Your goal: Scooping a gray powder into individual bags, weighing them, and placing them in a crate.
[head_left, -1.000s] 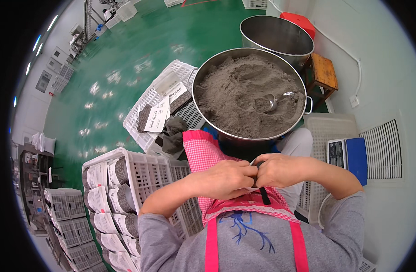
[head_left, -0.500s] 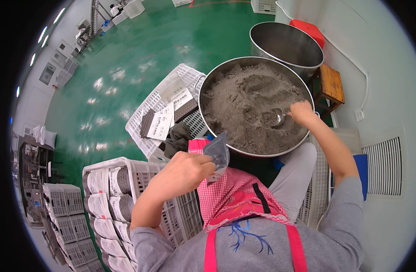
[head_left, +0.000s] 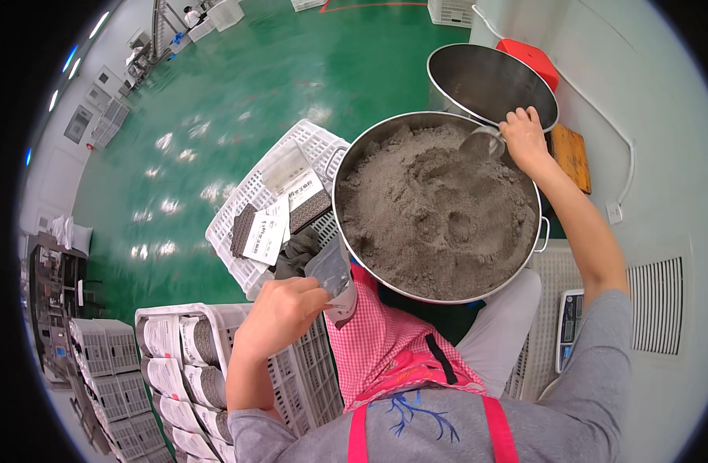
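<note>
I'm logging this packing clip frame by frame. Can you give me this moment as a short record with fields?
left hand: holds a small clear pouch, open end up
right hand: grips a metal scoop at the far rim
big metal pot: full of grey powder
second pot: behind, looks empty
white crate: flat pouches inside
near crate: filled packs in rows
scale: at right

The person wears a grey top with long sleeves — the left sleeve (head_left: 261, 432) is pushed up past the elbow. Over it goes a pink checked apron (head_left: 385, 347) with 2 bright pink straps, a blue branch drawing and a black strip. The trousers (head_left: 497, 324) are light grey.
</note>
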The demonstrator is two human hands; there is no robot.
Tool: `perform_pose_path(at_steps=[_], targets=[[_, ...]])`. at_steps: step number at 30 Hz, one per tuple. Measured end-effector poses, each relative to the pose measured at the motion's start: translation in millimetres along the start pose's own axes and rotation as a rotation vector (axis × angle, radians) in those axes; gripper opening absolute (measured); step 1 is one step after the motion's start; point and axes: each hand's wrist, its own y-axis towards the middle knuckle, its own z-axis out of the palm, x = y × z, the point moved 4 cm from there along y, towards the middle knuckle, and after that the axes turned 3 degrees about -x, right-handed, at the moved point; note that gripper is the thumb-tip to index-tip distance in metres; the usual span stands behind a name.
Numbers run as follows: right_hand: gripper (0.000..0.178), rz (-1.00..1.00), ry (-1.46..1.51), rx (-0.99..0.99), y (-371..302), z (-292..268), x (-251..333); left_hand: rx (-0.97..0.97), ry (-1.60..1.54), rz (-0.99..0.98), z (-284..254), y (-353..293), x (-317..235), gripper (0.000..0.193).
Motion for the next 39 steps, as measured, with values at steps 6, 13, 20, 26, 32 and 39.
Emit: perform_pose_path(at_steps=[6, 13, 20, 26, 32, 39], targets=[[0.018, 0.113, 0.18, 0.255, 14.4, 75.6, 41.0, -0.041, 0.004, -0.091, -7.4, 2.9, 5.3, 0.014], [0.019, 0.183, 0.721, 0.55, -33.2, 75.5, 30.8, -0.063, 0.057, -0.074, -31.4, 41.8, 6.9, 0.015], [0.023, 0.348, 1.131, 0.593, -82.4, 51.9, -19.0, -0.076, 0.256, 0.127, -40.0, 123.6, -3.9, 0.013], [0.022, 0.405, 1.252, 0.425, -73.5, -25.3, -86.7, 0.341, 0.412, 0.111, 2.0, 218.4, 16.2, 0.008], [0.022, 0.172, 1.075, 0.336, -29.6, -108.0, -108.8, 0.454, 0.373, 0.27, 19.4, 269.8, -29.1, 0.012], [0.007, -0.116, 0.06, 0.077, 19.2, -204.4, -25.8, 0.259, 0.202, 0.353, 22.7, 288.3, -51.8, 0.012]])
